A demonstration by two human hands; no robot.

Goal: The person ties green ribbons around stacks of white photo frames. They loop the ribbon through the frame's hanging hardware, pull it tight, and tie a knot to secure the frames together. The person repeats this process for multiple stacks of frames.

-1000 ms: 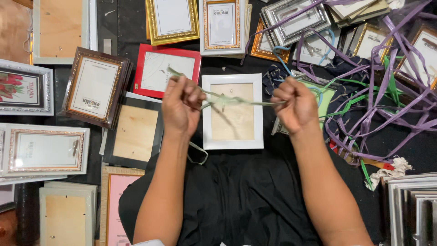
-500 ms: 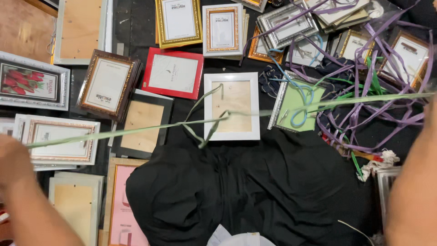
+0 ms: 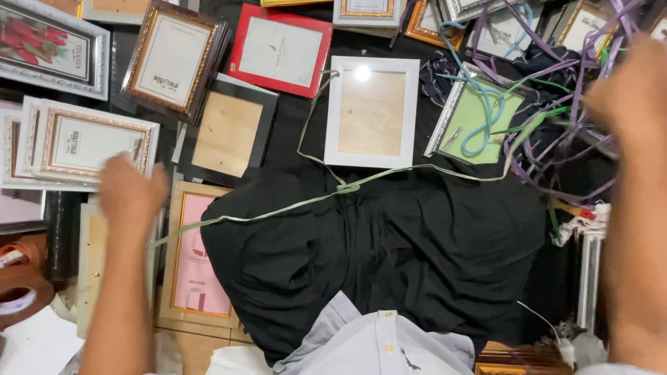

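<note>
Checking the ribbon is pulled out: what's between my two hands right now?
In the head view, a pale green ribbon with a knot runs from left hand toward right hand, over black cloth.

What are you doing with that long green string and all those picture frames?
A person sits over a black cloth and stretches a pale green ribbon between both hands. The left hand holds one end out wide; the right hand is up by a tangle of purple ribbons. The ribbon has a knot in the middle. Picture frames, like a white frame, lie all around.
</note>
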